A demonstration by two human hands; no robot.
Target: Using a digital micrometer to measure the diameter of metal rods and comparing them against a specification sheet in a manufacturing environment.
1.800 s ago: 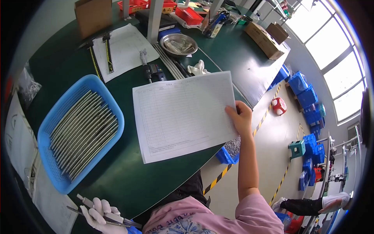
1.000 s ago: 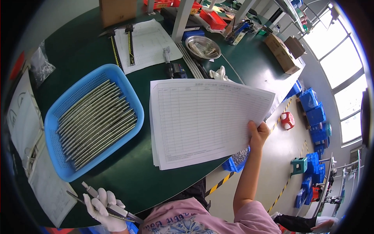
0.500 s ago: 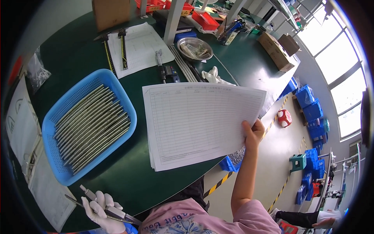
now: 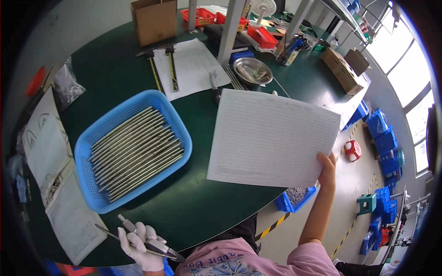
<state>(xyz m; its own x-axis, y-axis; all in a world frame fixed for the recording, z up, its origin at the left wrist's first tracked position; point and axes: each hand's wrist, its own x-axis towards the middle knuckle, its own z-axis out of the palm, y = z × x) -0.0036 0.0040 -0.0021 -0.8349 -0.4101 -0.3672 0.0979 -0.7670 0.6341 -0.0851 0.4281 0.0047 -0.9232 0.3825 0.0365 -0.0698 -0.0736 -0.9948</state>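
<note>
In my bare right hand (image 4: 327, 171) I grip a printed form sheet (image 4: 276, 140) by its right edge, thumb on top. The paper is raised over the front of the green table and is ruled with many lines. My gloved left hand (image 4: 142, 248) is closed round a silver micrometer (image 4: 127, 224) and a thin metal rod (image 4: 105, 230) at the lower left; the fingers partly hide both. Just beyond that hand stands a blue perforated basket (image 4: 85, 184), holding several similar metal rods (image 4: 138, 154) side by side.
Two calipers (image 4: 171, 69) lie on a paper sheet (image 4: 198, 60) behind the basket. A digital micrometer (image 4: 214, 85) and a steel bowl (image 4: 252, 71) are beyond the form. Papers (image 4: 76, 230) line the left edge. A blue bin (image 4: 297, 198) stands below the table's right edge.
The whole view has shifted, so the table things appear farther right and somewhat lower. The form looks flatter, and its stacked lower sheets no longer show. Both hands keep their hold.
</note>
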